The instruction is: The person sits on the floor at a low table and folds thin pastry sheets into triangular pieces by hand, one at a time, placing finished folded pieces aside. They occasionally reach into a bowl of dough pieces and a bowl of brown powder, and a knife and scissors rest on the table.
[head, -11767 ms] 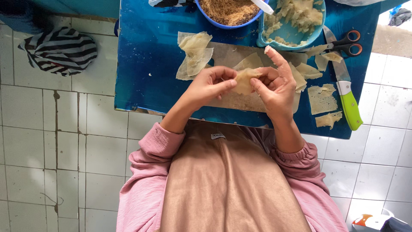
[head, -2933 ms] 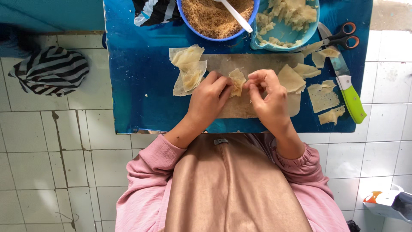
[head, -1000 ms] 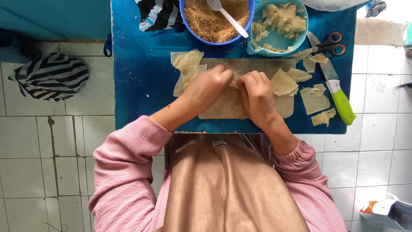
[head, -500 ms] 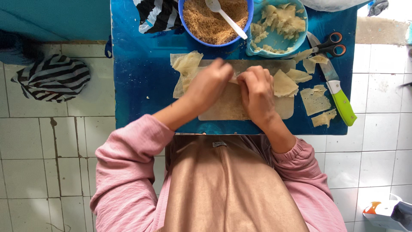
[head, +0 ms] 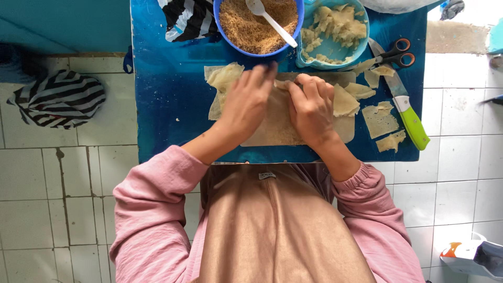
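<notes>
Both my hands rest on a pale wooden board on a blue table. My left hand lies flat with fingers stretched toward a small folded piece of pale dough wrapper. My right hand pinches that piece from the other side with curled fingers. A stack of thin wrappers lies left of my left hand. A folded triangular wrapper sits just right of my right hand.
A blue bowl of brown crumbly filling holds a white spoon. A light blue bowl holds folded pieces. Scissors, a green-handled knife and wrapper scraps lie right. Striped cloths lie on the tiled floor and table.
My hands have lowered the dough piece from in front of me onto the board's far edge. My left fingers have now stretched out flat over it.
</notes>
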`<state>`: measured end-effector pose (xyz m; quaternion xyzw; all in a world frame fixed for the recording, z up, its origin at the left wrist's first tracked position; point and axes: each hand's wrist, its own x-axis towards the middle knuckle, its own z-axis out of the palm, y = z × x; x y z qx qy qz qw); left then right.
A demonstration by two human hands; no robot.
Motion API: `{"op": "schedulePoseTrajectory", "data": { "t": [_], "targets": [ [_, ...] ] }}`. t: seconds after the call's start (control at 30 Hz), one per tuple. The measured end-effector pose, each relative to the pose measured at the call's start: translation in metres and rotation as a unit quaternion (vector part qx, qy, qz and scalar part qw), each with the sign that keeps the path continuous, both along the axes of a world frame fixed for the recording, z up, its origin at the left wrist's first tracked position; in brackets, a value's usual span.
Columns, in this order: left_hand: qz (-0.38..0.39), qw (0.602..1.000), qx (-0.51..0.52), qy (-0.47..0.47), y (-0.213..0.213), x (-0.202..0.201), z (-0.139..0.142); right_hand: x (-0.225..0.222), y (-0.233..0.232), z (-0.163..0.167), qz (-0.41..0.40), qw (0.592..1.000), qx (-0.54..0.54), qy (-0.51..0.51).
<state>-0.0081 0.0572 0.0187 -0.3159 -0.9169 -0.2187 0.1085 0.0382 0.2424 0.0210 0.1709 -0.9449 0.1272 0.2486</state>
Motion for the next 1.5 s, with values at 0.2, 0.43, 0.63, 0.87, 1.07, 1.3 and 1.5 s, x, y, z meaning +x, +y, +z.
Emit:
{"op": "schedulePoseTrajectory", "data": {
  "t": [0.2,0.43,0.63,0.87,1.07,1.3,1.5],
  "targets": [
    [0.04,0.998,0.033,0.032,-0.045,0.003,0.013,-0.02,0.001,0.006,0.012,0.999,-0.025,-0.028],
    [0.104,0.986,0.127,0.016,-0.082,-0.022,0.009,-0.025,0.024,0.018,0.028,0.998,-0.047,-0.011],
    [0.14,0.971,0.196,-0.006,-0.104,-0.048,-0.012,-0.124,0.141,0.053,-0.078,0.977,0.155,0.127],
    [0.11,0.975,0.186,-0.053,-0.099,-0.051,-0.017,-0.112,0.087,0.064,0.046,0.989,0.006,0.142],
    [0.071,0.97,0.228,-0.032,-0.093,-0.052,-0.024,-0.061,-0.08,0.038,0.194,0.98,-0.013,-0.03],
    [-0.008,0.89,0.437,-0.127,-0.102,-0.054,-0.008,-0.093,-0.104,0.02,0.178,0.941,-0.213,-0.196],
    [-0.047,0.816,0.531,-0.224,-0.106,-0.057,-0.003,-0.088,-0.084,0.021,0.14,0.831,-0.443,-0.306]
  ]
}}
